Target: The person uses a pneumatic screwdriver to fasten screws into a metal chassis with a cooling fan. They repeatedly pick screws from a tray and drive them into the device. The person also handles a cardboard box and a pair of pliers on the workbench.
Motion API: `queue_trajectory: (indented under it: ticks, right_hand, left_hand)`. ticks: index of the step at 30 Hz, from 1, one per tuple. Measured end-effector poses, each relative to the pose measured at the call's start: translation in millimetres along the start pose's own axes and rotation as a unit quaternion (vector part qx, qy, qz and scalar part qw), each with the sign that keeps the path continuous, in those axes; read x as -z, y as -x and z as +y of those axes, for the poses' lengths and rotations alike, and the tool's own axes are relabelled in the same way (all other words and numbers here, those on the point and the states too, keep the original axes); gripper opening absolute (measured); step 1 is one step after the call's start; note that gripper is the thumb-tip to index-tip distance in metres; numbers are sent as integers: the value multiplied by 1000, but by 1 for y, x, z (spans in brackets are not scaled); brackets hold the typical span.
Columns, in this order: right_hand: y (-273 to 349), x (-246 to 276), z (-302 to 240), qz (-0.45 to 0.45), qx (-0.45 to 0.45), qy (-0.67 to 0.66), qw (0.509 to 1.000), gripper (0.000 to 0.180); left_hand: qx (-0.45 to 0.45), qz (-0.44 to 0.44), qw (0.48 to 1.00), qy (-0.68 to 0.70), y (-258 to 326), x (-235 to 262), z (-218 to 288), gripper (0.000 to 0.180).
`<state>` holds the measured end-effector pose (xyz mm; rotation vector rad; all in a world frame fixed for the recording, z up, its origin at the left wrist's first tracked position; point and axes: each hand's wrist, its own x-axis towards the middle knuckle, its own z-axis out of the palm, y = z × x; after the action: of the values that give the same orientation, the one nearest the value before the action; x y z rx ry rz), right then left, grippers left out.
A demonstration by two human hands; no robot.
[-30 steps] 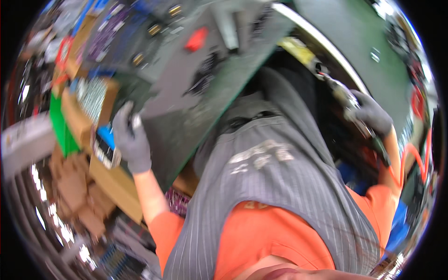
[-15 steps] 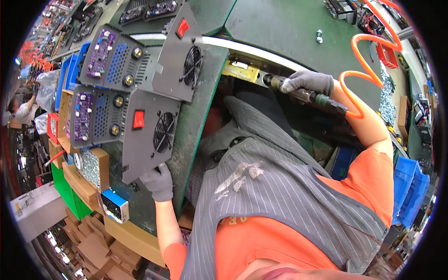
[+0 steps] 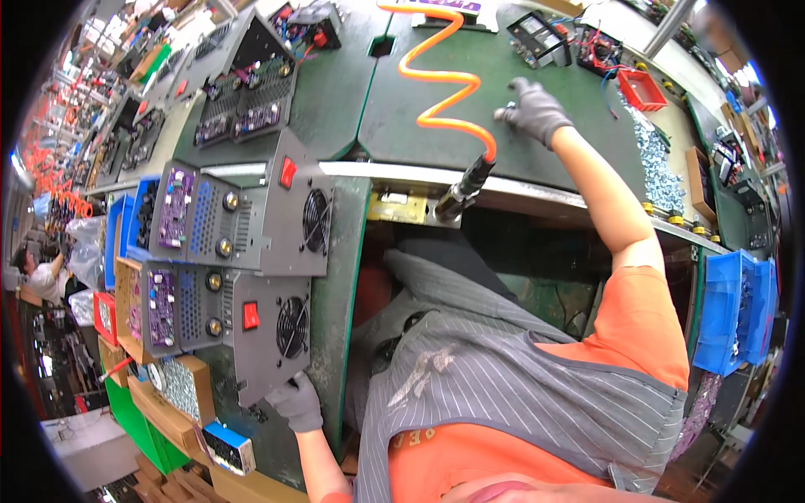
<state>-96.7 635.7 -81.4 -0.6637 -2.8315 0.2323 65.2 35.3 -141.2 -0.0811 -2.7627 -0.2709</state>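
My left hand [image 3: 297, 404], in a grey glove, has its fingers closed on the lower corner of a grey metal housing [image 3: 267, 360]. That housing carries a red rocker switch [image 3: 251, 315], a black fan [image 3: 293, 327] and a purple circuit board [image 3: 161, 307]. A similar housing [image 3: 281, 239] lies just beyond it. My right hand [image 3: 538, 111], also gloved, reaches over the green bench with thumb and forefinger apart, at small shiny metal pieces [image 3: 506, 111]. An air screwdriver [image 3: 464, 191] on an orange coiled hose [image 3: 444, 77] stands at the bench edge, apart from both hands.
A yellow block [image 3: 397, 206] sits on the bench edge beside the screwdriver. Further housings [image 3: 251, 88] stand at the far left. A red tray [image 3: 642, 90] and loose screws [image 3: 658, 163] lie right. Blue bins [image 3: 723, 312] hang at the right; boxes [image 3: 180, 390] line the left.
My right hand has let go of the air screwdriver, which now stands at the bench edge, and has moved out over the bench. My left hand stays at the housing's corner. The view has shifted.
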Motion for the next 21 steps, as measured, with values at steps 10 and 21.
queue_trajectory:
  ticks: [10, 21]
  right_hand:
    - [16, -6, 84, -120, -180, -653, 726, 13]
    - [91, -39, 432, -48, -274, 114, 954, 84]
  left_hand:
    - [-10, 11, 1000, 1, -1, 5, 6, 44]
    - [-60, 30, 998, -6, -11, 2, 4, 37]
